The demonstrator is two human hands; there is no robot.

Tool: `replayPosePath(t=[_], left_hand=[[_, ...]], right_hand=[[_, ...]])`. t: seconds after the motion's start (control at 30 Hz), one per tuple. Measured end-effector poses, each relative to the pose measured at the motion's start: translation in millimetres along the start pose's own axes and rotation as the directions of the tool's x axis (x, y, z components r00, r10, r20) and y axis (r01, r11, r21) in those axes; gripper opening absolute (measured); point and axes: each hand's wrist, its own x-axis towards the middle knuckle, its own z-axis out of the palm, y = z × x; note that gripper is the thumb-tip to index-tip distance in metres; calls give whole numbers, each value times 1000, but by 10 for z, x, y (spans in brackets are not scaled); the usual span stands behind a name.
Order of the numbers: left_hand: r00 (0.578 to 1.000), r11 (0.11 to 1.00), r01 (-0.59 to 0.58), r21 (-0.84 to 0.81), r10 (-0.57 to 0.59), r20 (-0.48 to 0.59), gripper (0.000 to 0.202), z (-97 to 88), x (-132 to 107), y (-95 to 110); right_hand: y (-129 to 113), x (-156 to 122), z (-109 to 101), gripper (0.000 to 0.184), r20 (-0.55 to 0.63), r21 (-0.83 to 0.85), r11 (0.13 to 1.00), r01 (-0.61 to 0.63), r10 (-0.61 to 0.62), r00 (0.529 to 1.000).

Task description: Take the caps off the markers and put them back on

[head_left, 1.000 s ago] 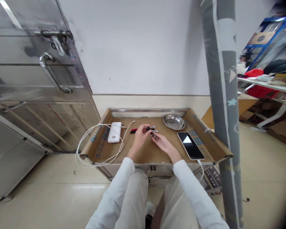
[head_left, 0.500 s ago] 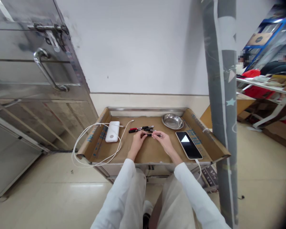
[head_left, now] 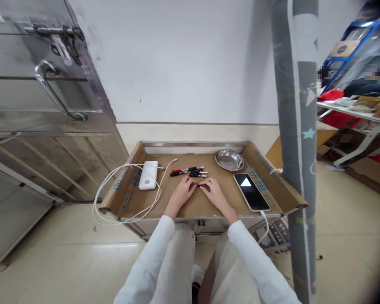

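Observation:
My left hand (head_left: pixel 183 191) and my right hand (head_left: pixel 210 191) meet over the cardboard-lined tabletop (head_left: pixel 205 203). Their fingers are curled together round a small black pen (head_left: pixel 201 185) held between them. Just beyond the hands lie several black pens (head_left: pixel 196 172) with silver tips and one red pen (head_left: pixel 176 171), side by side. Both arms wear white sleeves.
A white power bank (head_left: pixel 147 180) with a long white cable (head_left: pixel 114 198) lies at the left. A steel dish (head_left: pixel 229 160) sits at the back right, a phone (head_left: pixel 251 191) with a lit screen beside it. A grey pillar (head_left: pixel 296 139) stands right, a steel cabinet (head_left: pixel 44 105) left.
Both hands have come down and toward me from the pens. The left hand let go of the pens it held; they now lie in a row. Both hands now pinch one black pen.

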Motion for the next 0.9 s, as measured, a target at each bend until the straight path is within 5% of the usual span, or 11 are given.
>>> replayPosePath(t=[0.33, 0.6, 0.77, 0.9], left_hand=[[988, 992, 104, 78, -93, -126, 12, 93, 231, 1], [885, 870, 380, 314, -243, -397, 23, -104, 57, -55], [883, 840, 413, 352, -274, -382, 19, -141, 65, -113], [855, 876, 427, 224, -311, -414, 15, -158, 12, -147]], right_hand=[[-14, 172, -50, 20, -141, 1, 995, -102, 102, 985], [-49, 131, -49, 24, -44, -139, 985, -105, 99, 994], [-68, 188, -95, 25, -84, 74, 992, -105, 112, 990], [-246, 214, -15, 24, -111, 261, 958, -115, 148, 983]])
